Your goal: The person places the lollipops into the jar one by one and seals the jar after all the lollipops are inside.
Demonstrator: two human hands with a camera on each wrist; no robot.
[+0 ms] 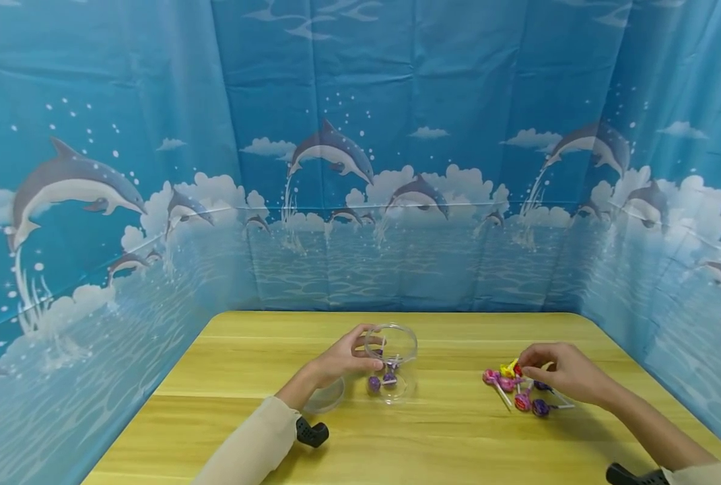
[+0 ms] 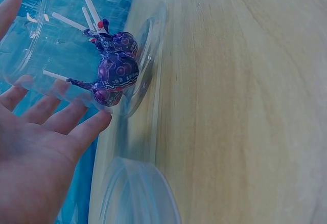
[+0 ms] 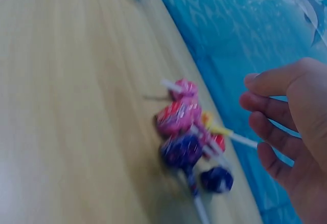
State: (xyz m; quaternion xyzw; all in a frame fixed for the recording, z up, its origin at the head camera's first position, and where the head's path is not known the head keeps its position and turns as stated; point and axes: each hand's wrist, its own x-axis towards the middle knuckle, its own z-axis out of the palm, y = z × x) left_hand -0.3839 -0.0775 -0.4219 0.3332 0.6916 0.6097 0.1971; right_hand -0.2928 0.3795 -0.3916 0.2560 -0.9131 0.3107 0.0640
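Observation:
A clear round jar (image 1: pixel 394 377) stands on the table with purple-wrapped lollipops (image 2: pixel 117 70) inside, their white sticks leaning up the wall. My left hand (image 1: pixel 347 357) holds the jar from its left side, thumb on one side and fingertips spread along the wall (image 2: pixel 56 142). To the right lies a loose pile of lollipops in pink (image 1: pixel 507 384), yellow (image 1: pixel 508 369), red and purple (image 1: pixel 540 407) wrappers. Over the pile's far right edge hovers my right hand (image 1: pixel 563 370), fingers loosely bent, nothing between thumb and fingertips in the right wrist view.
A clear round lid (image 1: pixel 326 397) lies on the yellow wood-grain table (image 1: pixel 445 444), left of the jar and close under my left wrist. Blue dolphin-print curtains (image 1: pixel 372 269) rise along the table's back and sides. Black wrist straps (image 1: pixel 312 432) show at both sleeves.

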